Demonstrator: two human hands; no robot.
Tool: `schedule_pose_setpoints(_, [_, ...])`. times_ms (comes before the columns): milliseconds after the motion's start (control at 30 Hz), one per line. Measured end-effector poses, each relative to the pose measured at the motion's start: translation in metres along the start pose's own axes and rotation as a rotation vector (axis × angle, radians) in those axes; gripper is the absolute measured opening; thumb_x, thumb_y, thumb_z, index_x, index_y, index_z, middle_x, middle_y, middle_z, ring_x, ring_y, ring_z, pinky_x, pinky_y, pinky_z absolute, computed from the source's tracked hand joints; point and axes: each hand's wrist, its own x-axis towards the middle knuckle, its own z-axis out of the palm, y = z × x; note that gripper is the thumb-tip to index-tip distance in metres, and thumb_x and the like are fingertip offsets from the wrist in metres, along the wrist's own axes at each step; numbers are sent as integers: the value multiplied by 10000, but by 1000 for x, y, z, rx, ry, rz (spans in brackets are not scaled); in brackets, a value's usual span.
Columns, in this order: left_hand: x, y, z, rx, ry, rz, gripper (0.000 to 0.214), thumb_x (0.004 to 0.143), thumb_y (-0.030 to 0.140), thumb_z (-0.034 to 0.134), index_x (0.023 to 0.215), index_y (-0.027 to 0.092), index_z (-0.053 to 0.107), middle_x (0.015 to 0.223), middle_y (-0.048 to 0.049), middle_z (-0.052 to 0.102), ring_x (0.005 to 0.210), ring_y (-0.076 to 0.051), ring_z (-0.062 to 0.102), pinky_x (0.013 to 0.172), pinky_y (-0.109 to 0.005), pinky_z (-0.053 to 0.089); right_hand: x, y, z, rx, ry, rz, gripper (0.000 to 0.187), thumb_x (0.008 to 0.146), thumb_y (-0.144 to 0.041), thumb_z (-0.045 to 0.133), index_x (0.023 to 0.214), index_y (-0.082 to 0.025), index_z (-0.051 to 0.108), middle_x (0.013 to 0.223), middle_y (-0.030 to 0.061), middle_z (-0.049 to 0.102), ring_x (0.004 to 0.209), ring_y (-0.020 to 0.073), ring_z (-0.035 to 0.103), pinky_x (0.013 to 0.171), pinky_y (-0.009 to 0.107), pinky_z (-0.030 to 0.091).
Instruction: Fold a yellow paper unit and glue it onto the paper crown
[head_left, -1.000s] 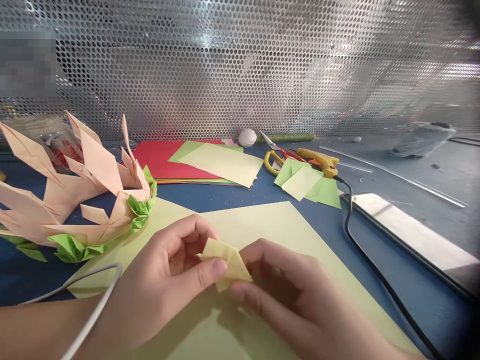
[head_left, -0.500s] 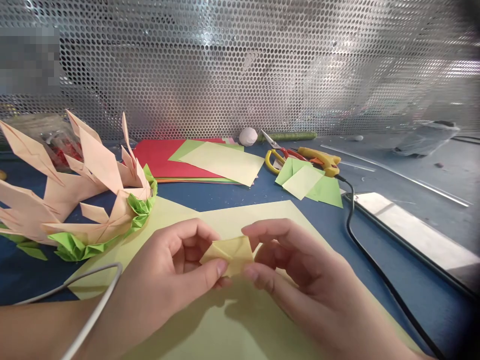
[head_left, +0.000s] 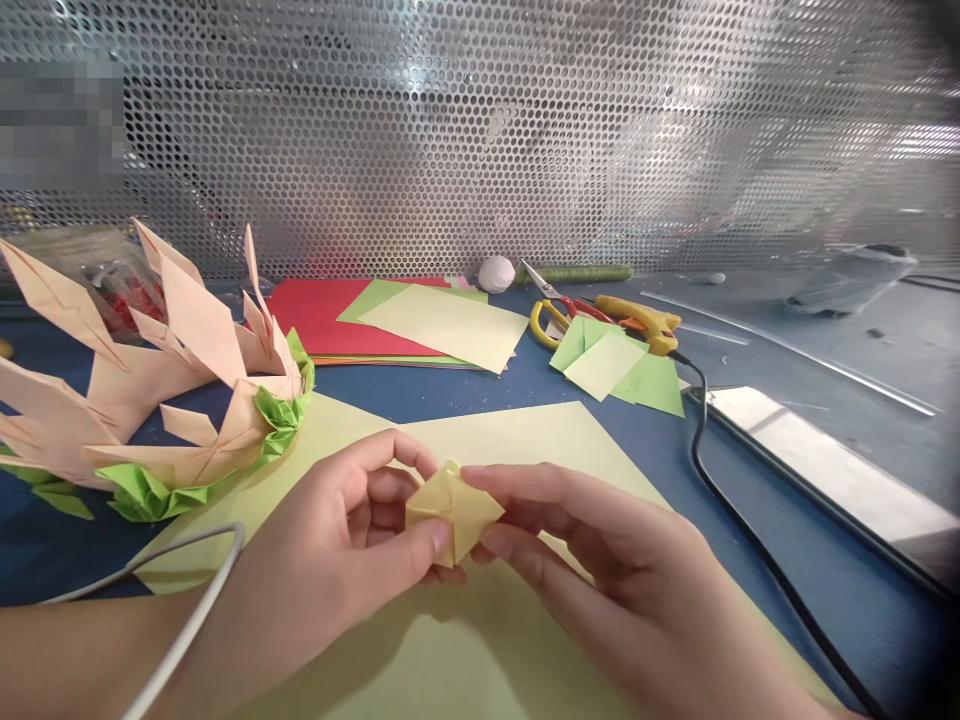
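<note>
A small folded piece of yellow paper (head_left: 469,510), now roughly diamond-shaped with creased flaps, is held up between both hands. My left hand (head_left: 352,540) pinches its left side, the thumb lying across the front and the fingers behind. At the right corner, my right hand (head_left: 592,560) grips it between thumb and index finger. Large pale yellow sheets (head_left: 540,430) lie on the blue table beneath the hands. To the left stands a ring of folded peach paper points (head_left: 199,320) with green paper leaves (head_left: 161,495) around its base.
Behind the hands lie a red paper stack (head_left: 337,315), scissors (head_left: 544,325), a yellow glue gun (head_left: 641,318) and green paper pieces (head_left: 652,380). The black cord (head_left: 705,470) runs down the right side, beside a phone-like slab (head_left: 810,460). A white cable (head_left: 202,600) crosses my left wrist.
The folded yellow paper has turned, and its face now shows a diamond with crossing flaps. My right index finger has moved left onto its upper edge.
</note>
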Motion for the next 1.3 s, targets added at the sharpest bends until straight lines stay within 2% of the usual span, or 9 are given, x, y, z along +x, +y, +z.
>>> schedule_pose_setpoints(233, [-4, 5, 4, 4, 32, -70, 217, 706, 105, 758, 815, 233, 620, 658, 80, 743, 611, -106, 710, 593, -160, 538, 0, -2, -1, 206, -85, 127, 210, 934, -172, 579, 1068, -288, 692, 972, -6, 772, 895, 153, 739, 808, 253, 590])
schedule_pose_setpoints(367, [-6, 7, 7, 21, 59, -83, 179, 716, 131, 739, 829, 229, 641, 682, 77, 755, 598, -99, 714, 596, -157, 546, 1, -2, -3, 360, -170, 199, 192, 966, -157, 559, 1066, -281, 666, 927, -29, 766, 900, 111, 718, 832, 208, 565])
schedule_pose_setpoints(533, [-6, 8, 8, 2, 49, -75, 170, 725, 107, 726, 831, 230, 673, 697, 73, 769, 615, -92, 711, 613, -152, 555, 5, 2, -3, 438, -193, 219, 187, 985, -142, 545, 1080, -254, 662, 888, -15, 749, 876, 120, 719, 824, 232, 573])
schedule_pose_setpoints(667, [-4, 5, 5, 29, 22, -32, 100, 788, 161, 718, 865, 206, 675, 709, 44, 772, 601, -89, 695, 578, -141, 537, 5, 1, -2, 418, -189, 180, 201, 986, -145, 541, 1059, -282, 669, 905, -21, 756, 883, 126, 722, 815, 236, 576])
schedule_pose_setpoints(800, [-2, 3, 2, 54, 2, -38, 207, 813, 247, 749, 996, 218, 657, 662, 50, 756, 542, -96, 666, 529, -156, 518, 4, -2, 1, 404, -199, 218, 27, 979, -255, 573, 992, -277, 581, 894, 7, 751, 897, 177, 721, 813, 300, 575])
schedule_pose_setpoints(1000, [-4, 3, 4, 159, 70, -82, 255, 802, 240, 722, 1048, 218, 657, 589, 75, 718, 528, -120, 682, 542, -187, 523, 6, 4, 5, 284, -129, 265, 198, 917, -407, 625, 831, -247, 546, 785, 36, 682, 770, 225, 681, 716, 375, 571])
schedule_pose_setpoints(1200, [-5, -3, 4, 143, 44, -71, 306, 785, 220, 737, 1081, 220, 664, 612, 73, 720, 557, -136, 705, 582, -216, 549, 1, 2, 3, 261, -164, 263, 161, 943, -372, 594, 838, -261, 543, 808, 30, 710, 794, 223, 690, 746, 370, 563])
schedule_pose_setpoints(1300, [-5, -5, 4, 139, 23, -83, 301, 789, 227, 741, 1083, 202, 678, 610, 60, 719, 543, -130, 684, 563, -218, 541, -1, 2, 4, 210, -135, 257, 150, 929, -361, 601, 833, -263, 540, 805, 34, 708, 766, 220, 671, 731, 367, 560])
